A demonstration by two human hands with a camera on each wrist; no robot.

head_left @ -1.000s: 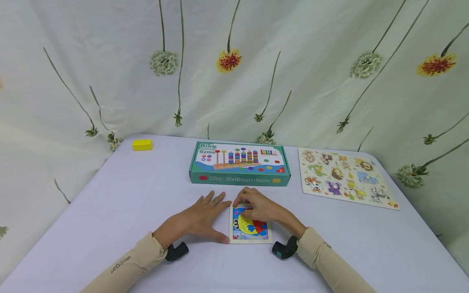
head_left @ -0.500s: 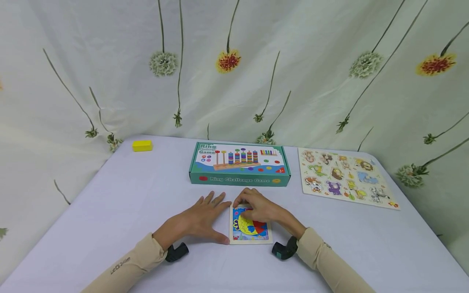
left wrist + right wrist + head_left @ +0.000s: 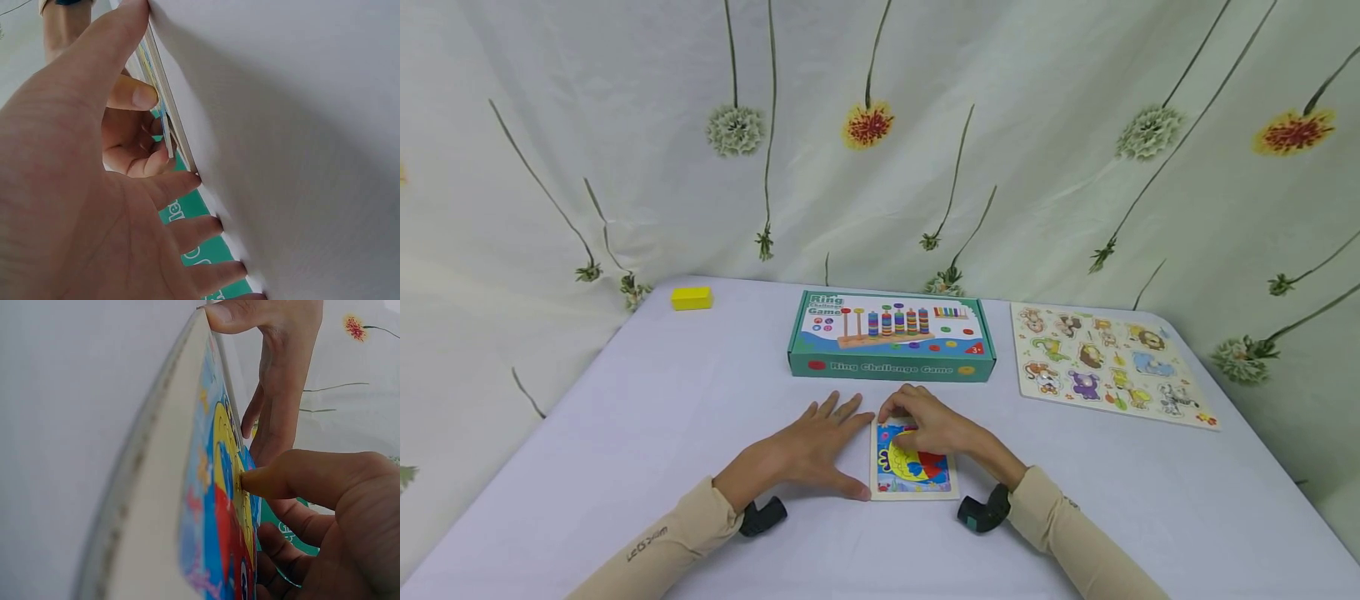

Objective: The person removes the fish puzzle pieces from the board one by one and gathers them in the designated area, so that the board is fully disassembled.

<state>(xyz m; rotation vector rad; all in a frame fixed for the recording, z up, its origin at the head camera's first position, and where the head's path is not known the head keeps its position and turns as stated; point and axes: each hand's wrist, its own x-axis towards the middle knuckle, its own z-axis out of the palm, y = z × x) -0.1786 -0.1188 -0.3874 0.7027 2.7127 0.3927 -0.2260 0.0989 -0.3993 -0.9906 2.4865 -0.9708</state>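
Observation:
A small fish jigsaw puzzle (image 3: 917,475) in a pale wooden tray (image 3: 917,496) lies flat on the table; its picture shows a yellow and red fish on blue. My left hand (image 3: 816,446) rests beside it with fingers spread, the thumb and index fingertip at the tray's left edge. Over the puzzle's upper part, my right hand (image 3: 932,423) pinches a puzzle piece (image 3: 167,134) between thumb and curled fingers. In the left wrist view that piece stands tilted up off the tray at its far end. The right wrist view shows the right thumb (image 3: 269,479) pressing on the yellow part.
Behind the hands lies a green Ring Challenge Game box (image 3: 891,337). An animal peg puzzle board (image 3: 1105,362) is at the back right. A yellow block (image 3: 692,298) sits at the far left corner. A flowered curtain (image 3: 1037,167) hangs behind the white table (image 3: 625,442).

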